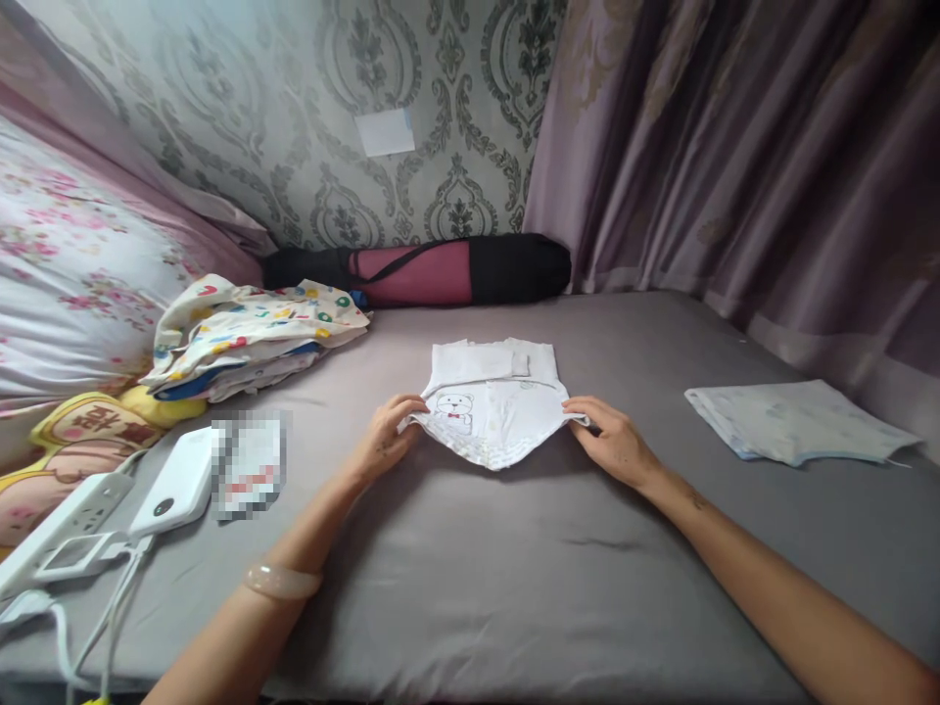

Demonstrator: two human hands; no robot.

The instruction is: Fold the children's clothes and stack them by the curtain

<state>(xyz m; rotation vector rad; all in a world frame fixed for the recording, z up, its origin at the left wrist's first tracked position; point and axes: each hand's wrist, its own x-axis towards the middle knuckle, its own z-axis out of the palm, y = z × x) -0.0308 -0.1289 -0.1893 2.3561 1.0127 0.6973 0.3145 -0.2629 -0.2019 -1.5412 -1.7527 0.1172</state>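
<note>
My left fingers (pixel 409 402) were pinched on one near corner of the white bear-print shirt (pixel 506 411), and my right fingers (pixel 587 407) were pinched on the opposite corner. The shirt lay between them on the gray bedsheet (pixel 470 587), its hem (pixel 495 460) dipping to a blunt point toward the camera and its far edge facing the patterned wall (pixel 455 88). A folded sleeve (pixel 477 362) ran crosswise just beyond the fingers. I couldn't single out a long axis. The printed bear (pixel 454 413) stood beside the left fingers, head toward the wall. Left of those fingers, a pixelated packet (pixel 254 465) carried red markings I couldn't read, beside a white power bank (pixel 180 480); farther left, a yellow cushion (pixel 63 421) bore a dark character, too blurred to read.
</note>
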